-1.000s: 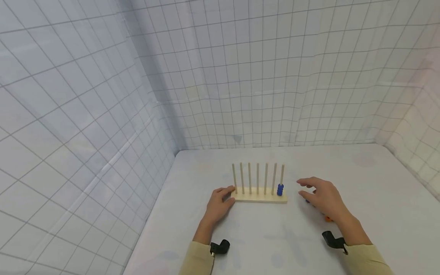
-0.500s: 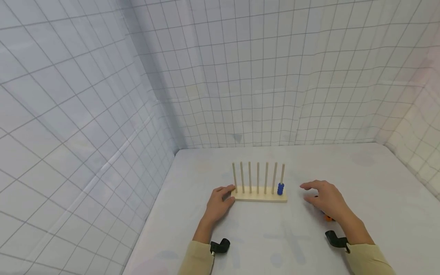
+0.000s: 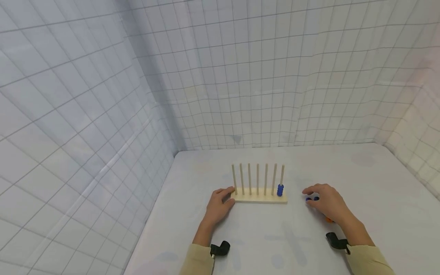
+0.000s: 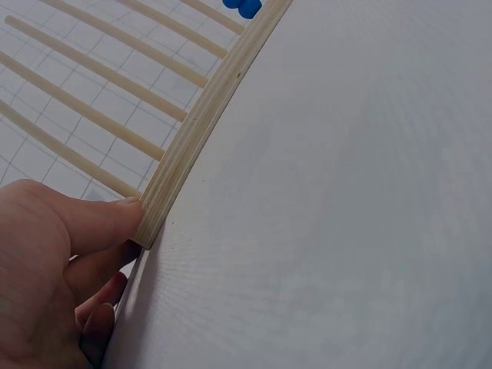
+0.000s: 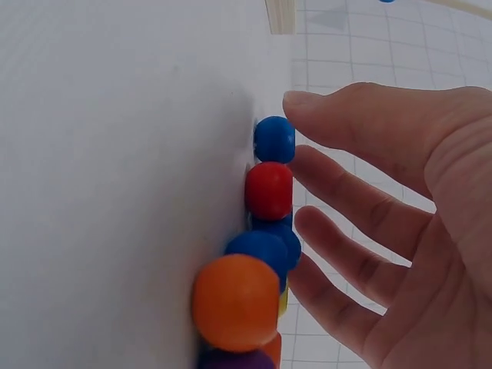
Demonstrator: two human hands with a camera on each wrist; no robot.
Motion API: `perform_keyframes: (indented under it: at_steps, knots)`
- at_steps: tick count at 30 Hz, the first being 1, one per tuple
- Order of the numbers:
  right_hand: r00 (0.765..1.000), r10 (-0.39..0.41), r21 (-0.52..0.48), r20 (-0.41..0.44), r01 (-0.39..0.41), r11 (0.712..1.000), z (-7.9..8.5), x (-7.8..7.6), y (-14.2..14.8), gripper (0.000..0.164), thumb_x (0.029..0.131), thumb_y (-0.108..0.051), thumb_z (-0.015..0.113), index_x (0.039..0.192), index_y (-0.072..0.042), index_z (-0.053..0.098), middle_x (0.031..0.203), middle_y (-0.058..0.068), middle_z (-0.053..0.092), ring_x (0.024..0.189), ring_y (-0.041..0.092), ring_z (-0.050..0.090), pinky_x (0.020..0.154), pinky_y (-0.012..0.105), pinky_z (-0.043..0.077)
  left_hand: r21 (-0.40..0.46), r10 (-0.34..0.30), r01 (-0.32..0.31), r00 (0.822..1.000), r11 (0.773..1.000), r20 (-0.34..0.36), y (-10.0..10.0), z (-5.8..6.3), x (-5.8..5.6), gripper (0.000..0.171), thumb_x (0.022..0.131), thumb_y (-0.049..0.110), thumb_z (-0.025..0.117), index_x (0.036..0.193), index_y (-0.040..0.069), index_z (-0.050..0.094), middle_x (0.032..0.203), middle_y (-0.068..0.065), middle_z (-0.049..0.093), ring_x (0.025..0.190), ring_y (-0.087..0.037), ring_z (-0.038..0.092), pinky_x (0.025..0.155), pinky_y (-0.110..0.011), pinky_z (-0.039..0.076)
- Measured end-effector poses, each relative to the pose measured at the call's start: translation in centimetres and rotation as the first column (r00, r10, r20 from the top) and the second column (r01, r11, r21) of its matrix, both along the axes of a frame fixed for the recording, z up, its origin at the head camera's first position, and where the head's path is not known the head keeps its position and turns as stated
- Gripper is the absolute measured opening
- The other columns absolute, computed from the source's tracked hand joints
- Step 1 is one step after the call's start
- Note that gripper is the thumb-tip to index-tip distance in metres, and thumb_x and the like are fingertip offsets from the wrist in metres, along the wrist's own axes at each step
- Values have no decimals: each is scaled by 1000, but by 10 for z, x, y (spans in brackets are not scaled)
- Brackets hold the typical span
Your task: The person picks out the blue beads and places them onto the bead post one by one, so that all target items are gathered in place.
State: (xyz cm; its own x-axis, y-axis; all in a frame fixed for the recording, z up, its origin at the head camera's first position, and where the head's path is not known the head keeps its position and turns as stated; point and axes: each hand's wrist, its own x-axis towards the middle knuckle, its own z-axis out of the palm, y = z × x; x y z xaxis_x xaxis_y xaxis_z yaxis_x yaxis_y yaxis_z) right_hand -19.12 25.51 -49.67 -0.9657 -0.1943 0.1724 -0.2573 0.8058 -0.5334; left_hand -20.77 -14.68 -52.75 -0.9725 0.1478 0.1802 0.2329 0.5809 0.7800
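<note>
At the centre of the head view stands a wooden peg stand [image 3: 258, 198] with several upright pegs. Blue beads [image 3: 280, 190] are stacked on its rightmost peg. My left hand [image 3: 218, 205] holds the stand's left end, and in the left wrist view the thumb lies against the edge of the base [image 4: 184, 138]. On the right, my right hand [image 3: 329, 202] hovers low over loose beads with thumb and forefinger apart. The right wrist view has a blue bead [image 5: 274, 140] right beside the thumb tip, and a red bead [image 5: 269, 190] behind it. Whether the fingers touch them I cannot tell.
More loose beads trail under the right hand, among them an orange bead [image 5: 237, 303] and a purple bead [image 5: 234, 360]. The white tabletop [image 3: 261, 236] meets grid-patterned cloth walls [image 3: 247, 95] at the back and sides.
My right hand has moved a little right and towards me, and blue beads now show between its thumb and forefinger. The left hand and the peg stand have stayed in place.
</note>
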Motion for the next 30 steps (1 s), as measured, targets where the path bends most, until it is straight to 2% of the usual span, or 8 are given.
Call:
perform_keyframes:
  at_steps: [8,20,30]
  knots:
    - [1000,-13,9,28,13,1000,-5,-1,-1,23,81,-10,82,103,-14,79,106,5,72,105,38,60,84,57,49,5,14,-14,1000,1000,15,0,-1,1,40,93,16,71,133,14,67,133,-15,58,128,-35,48,103,-59,38]
    - [1000,3,52,-10,-2,999,-11,-4,-1,19,79,-5,82,97,-13,80,98,3,72,101,37,59,81,55,50,8,6,-6,1000,1000,6,1,-1,0,40,93,16,71,133,13,67,133,-14,58,129,-35,48,103,-59,38]
    - [1000,-11,63,-1,11,998,-11,-5,0,17,81,-7,81,97,-13,80,101,5,70,105,39,57,83,57,49,10,-2,2,1000,1000,-4,1,-2,-2,40,94,17,70,133,13,67,133,-14,58,128,-35,48,103,-60,38]
